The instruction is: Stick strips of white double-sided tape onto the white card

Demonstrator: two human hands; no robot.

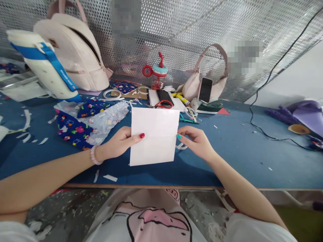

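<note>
A white rectangular sheet or card (pixel 155 137) is held up above the blue table, facing me. My left hand (pixel 122 143) grips its left edge, thumb in front and fingers behind. At the right edge, my right hand (pixel 195 141) has its thumb and fingers pinched together; a thin white curled strip (pixel 181 146) hangs just below them. Whether that strip is joined to the card I cannot tell. Blue patterned paper (pixel 73 129) with a white underside lies crumpled to the left, behind my left hand.
Red-handled scissors (pixel 164 103), a teal pen (pixel 189 120) and tape rolls lie behind the card. Farther back stand a backpack (pixel 75 57), a bottle (pixel 47 67), a cup (pixel 158 75), a handbag (pixel 219 84) and a phone (pixel 205 90). A black cable (pixel 254 101) runs at right.
</note>
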